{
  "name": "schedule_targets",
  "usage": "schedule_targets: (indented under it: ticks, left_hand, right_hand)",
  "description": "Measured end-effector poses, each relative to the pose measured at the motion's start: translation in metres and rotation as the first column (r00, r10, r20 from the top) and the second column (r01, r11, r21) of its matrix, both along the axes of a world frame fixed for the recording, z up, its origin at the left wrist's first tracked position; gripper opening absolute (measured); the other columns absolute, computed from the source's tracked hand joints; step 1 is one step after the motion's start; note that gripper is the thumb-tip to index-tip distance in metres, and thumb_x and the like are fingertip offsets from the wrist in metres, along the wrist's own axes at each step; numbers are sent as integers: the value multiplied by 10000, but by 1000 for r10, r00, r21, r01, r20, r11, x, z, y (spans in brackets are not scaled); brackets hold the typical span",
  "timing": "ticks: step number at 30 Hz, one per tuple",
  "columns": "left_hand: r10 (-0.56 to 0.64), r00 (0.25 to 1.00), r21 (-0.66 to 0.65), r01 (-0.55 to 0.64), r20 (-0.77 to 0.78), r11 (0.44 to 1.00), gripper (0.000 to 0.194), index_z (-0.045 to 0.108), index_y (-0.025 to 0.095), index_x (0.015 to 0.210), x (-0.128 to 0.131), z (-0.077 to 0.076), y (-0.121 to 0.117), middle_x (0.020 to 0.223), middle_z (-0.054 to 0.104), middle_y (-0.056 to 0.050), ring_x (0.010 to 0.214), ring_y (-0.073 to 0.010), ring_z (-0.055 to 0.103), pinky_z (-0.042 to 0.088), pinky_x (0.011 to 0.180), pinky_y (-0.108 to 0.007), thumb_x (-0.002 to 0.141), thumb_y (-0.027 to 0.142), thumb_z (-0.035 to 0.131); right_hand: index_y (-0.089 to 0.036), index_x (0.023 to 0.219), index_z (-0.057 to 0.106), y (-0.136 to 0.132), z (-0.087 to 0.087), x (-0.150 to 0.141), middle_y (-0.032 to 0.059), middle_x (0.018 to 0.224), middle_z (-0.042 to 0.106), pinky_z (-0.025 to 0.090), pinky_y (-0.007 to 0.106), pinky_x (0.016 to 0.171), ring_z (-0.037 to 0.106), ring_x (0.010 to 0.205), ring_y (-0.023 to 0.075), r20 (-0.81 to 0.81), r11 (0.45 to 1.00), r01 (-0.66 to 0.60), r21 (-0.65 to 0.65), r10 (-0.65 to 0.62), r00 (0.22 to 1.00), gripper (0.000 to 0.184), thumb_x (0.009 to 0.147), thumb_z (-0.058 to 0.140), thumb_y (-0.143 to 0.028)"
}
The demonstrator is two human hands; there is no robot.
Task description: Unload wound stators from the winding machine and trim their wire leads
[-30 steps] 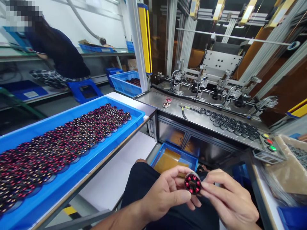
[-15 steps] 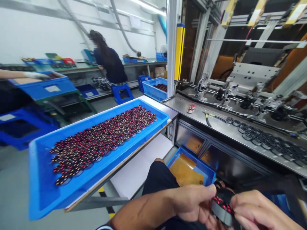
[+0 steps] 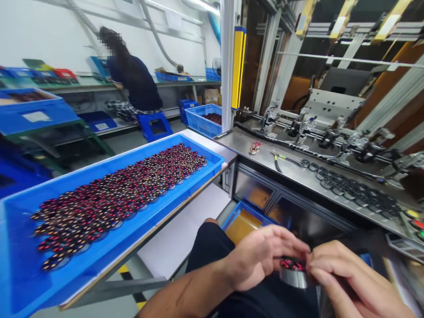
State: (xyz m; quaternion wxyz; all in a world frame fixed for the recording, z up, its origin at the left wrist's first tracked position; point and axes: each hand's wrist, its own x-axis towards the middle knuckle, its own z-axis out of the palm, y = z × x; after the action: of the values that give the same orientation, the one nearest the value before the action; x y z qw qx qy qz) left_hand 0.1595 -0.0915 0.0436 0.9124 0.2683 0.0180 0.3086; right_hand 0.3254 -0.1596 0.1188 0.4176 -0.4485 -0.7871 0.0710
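Note:
Over my lap is a round motor stator [image 3: 293, 277], with a smooth silver band at its side and red and black windings on its top. My right hand [image 3: 344, 274] pinches its right edge between thumb and fingers. At the left and far side, the fingers of my left hand [image 3: 261, 258] curve about the same stator, their tips close to my right fingertips. Part of the stator is hidden by the fingers. To the left lies a long blue tray [image 3: 20, 221] bearing many similar wound stators [image 3: 126, 190] in tight rows.
A metal bench [image 3: 228, 140] carries black rings [image 3: 357, 187], pliers [image 3: 277, 162] and two small coils [image 3: 254, 148]. Behind them stands a machine [image 3: 334, 106] with a yellow guard post [image 3: 239, 66]. Below is a blue bin [image 3: 232, 216]. A co-worker [image 3: 134, 81] sits at the back.
The view has turned slightly right. My left hand's thumb has left the stator's top and its fingers have moved round the far side. The stator has become more level.

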Motion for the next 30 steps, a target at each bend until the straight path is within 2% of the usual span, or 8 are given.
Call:
schedule_targets:
  ticks: [4, 10, 14, 18, 20, 22, 25, 30]
  left_hand:
    - [-405, 905, 82, 417, -132, 905, 634, 708, 85, 850, 4, -13, 1, 656, 716, -110, 734, -306, 740, 541, 655, -382, 849, 688, 510]
    - [109, 993, 94, -106, -33, 990, 361, 636, 208, 1064, -1, -1, -7, 1083, 707, -58, 919, -195, 727, 561, 773, -289, 744, 192, 801]
    - [243, 969, 45, -244, 42, 969, 393, 624, 258, 1003, -3, 7, -5, 1117, 694, -3, 1230, -225, 590, 455, 1034, -367, 689, 256, 861]
    - [-134, 989, 53, 137, -69, 989, 490, 667, 138, 1018, 3, -7, 1, 972, 749, -118, 930, -245, 722, 545, 831, -356, 859, 597, 597]
    - [-432, 899, 87, 437, -71, 895, 700, 689, 78, 926, 5, -16, 3, 758, 745, -147, 710, -269, 740, 564, 664, -366, 900, 702, 371]
    - [-502, 864, 135, 502, -40, 854, 676, 670, 73, 949, 6, -20, 3, 659, 725, -136, 603, -283, 733, 553, 551, -349, 904, 679, 374]
    - [-286, 957, 152, 288, -35, 945, 382, 592, 135, 1104, 5, -17, 1, 769, 742, -99, 561, -222, 732, 521, 477, -241, 888, 449, 604]
    - [150, 986, 237, -128, -75, 963, 465, 583, 270, 1141, 2, -5, -6, 1101, 655, -32, 805, -146, 720, 554, 654, -209, 744, 173, 806]
  right_hand:
    - [-164, 873, 632, 1, 10, -3, 42, 718, 637, 565, 173, 575, 660, 644, 122, 28, 998, -56, -13, 57, 998, 138, 904, 536, -70]
    - [-166, 903, 637, -4, 2, -3, 40, 779, 647, 541, 192, 614, 643, 694, 115, -32, 994, 108, -7, -108, 994, 156, 893, 552, -35]
    - [-175, 861, 624, -4, 0, -6, 25, 758, 637, 522, 207, 605, 618, 681, 111, -135, 993, 98, -63, -105, 985, 158, 906, 552, -43]
    - [-162, 888, 631, -3, 0, -4, 28, 726, 641, 531, 241, 605, 616, 667, 126, -155, 998, -52, -43, 45, 987, 169, 890, 542, -19]
    - [-149, 913, 636, -4, -1, -2, 40, 744, 650, 537, 241, 607, 624, 681, 129, -137, 996, -84, -25, 80, 987, 181, 878, 540, 0]
    - [-142, 926, 637, -4, -1, 1, 49, 768, 661, 539, 233, 612, 631, 696, 127, -121, 997, -82, -8, 80, 989, 176, 874, 551, 3]
    - [-149, 893, 639, -5, -2, 1, 39, 746, 662, 528, 225, 599, 629, 669, 120, -110, 1000, -7, 13, 9, 994, 157, 884, 561, -13]
    - [-179, 842, 643, -3, -7, -2, 24, 726, 662, 520, 234, 579, 632, 640, 126, -164, 992, 123, -17, -124, 979, 162, 916, 549, -69]
